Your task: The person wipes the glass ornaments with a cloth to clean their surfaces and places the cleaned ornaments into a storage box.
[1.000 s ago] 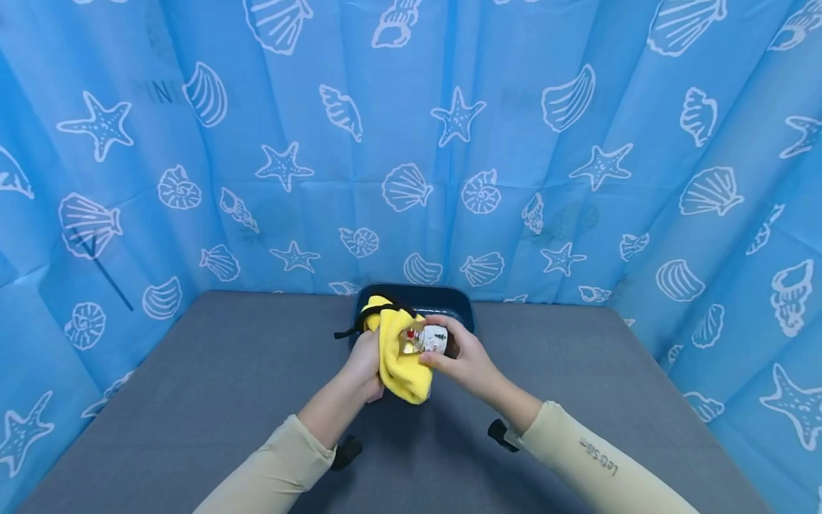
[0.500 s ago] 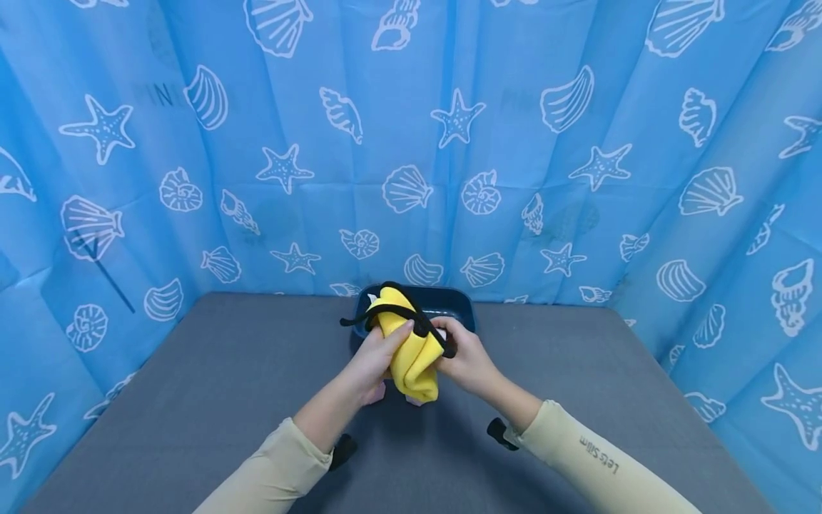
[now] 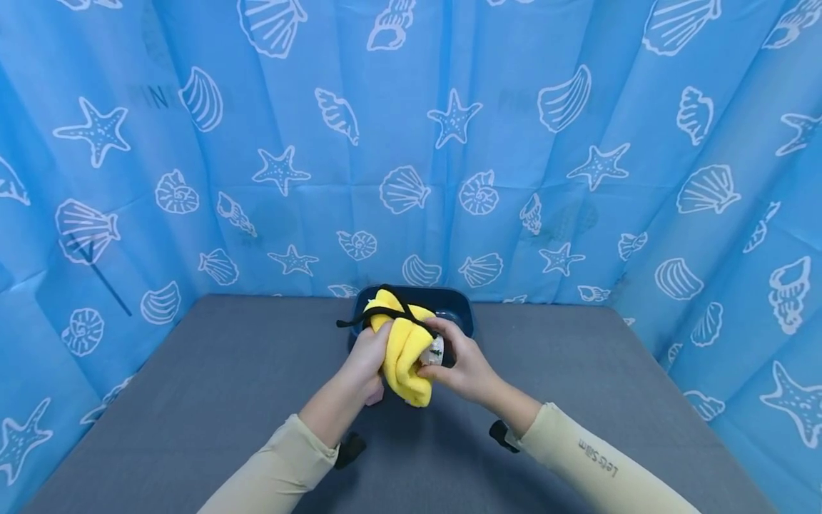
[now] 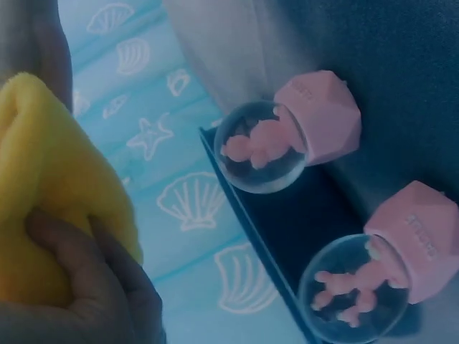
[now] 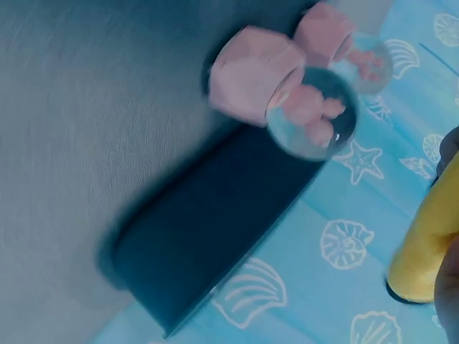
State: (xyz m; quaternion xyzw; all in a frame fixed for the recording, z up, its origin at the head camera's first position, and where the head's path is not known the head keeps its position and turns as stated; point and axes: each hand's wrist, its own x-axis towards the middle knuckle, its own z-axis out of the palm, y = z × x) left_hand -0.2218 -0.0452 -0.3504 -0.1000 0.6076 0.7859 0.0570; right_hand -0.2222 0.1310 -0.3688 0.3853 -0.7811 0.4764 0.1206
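Note:
Above the table, my left hand [image 3: 367,358] grips a bunched yellow cloth [image 3: 403,353] with black edging, which also shows in the left wrist view as a yellow cloth [image 4: 79,179] under curled fingers. Wrapped partly in the cloth is a small snow globe [image 3: 436,350] with a white base printed with a dark tree. My right hand [image 3: 467,365] holds this base between thumb and fingers. The cloth hides the globe's clear dome. At the right wrist view's edge, only part of the yellow cloth [image 5: 423,244] and some fingers show.
Behind the hands a dark blue bin [image 3: 465,303] stands near the blue shell-patterned curtain [image 3: 411,143]. Two snow globes with pink faceted bases, one nearer [image 5: 254,75] and one farther [image 5: 326,32] in the right wrist view, stand before the bin on the grey table [image 3: 257,400].
The cloth first turned over the globe, its black edge swinging right across the right hand. Now it has swung back left, and the white base shows again between the right fingers.

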